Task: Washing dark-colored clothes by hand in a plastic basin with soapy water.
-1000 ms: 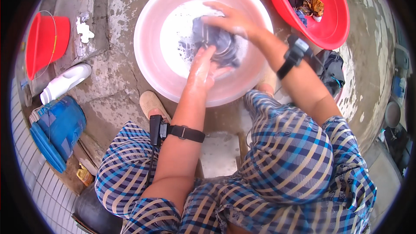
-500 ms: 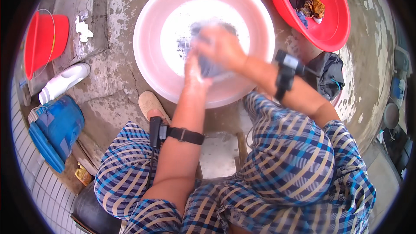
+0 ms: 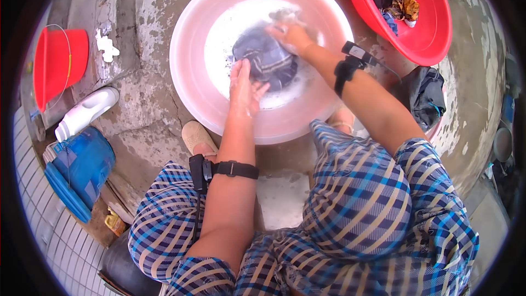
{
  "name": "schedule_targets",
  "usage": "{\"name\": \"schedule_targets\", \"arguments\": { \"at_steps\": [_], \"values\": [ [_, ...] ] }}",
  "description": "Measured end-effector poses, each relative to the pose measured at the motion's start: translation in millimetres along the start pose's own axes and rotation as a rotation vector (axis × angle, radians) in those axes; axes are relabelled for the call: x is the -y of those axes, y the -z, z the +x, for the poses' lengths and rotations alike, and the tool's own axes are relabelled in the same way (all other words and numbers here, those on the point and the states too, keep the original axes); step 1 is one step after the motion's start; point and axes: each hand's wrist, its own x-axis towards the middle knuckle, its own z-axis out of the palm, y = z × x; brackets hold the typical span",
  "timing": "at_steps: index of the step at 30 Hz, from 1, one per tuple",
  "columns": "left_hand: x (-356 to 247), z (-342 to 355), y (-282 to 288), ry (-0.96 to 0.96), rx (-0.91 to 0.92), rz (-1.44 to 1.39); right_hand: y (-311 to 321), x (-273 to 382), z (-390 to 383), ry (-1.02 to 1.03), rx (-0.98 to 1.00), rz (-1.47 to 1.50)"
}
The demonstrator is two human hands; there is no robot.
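A wide pale pink basin holds white suds and a bunched grey-blue striped cloth. My left hand touches the near left part of the cloth, its fingers stretched out and apart. At the cloth's far right side is my right hand, blurred and partly lost in foam, so whether its fingers grip anything is unclear. Both wrists and forearms reach in from below, each wearing a black strapped device.
A red basin of clothes sits back right, above a dark bag. Leftward are a red bucket, white bottle, blue container and yellow bottle. My slippered feet flank the pink basin.
My right hand swept down-left across the cloth, then moved back up and right, away from my left hand. My left hand stays at the cloth's near side; more cloth now shows between them.
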Motion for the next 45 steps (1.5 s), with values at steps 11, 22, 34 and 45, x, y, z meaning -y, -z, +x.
{"name": "schedule_targets", "arguments": {
  "at_steps": [11,22,34,45],
  "values": [
    [5,4,-37,0.065,0.081,-0.25,13,66,-37,0.049,-0.082,0.02],
    [-22,-15,-33,-0.024,0.131,-0.271,22,51,-7,0.009,-0.159,-0.068],
    [24,42,31,-0.004,0.333,-0.327,-15,93,-64,0.426,0.156,0.011],
    [5,0,-4,-0.08,0.317,-0.136,11,75,-53,0.365,0.059,-0.098]
  ]
}}
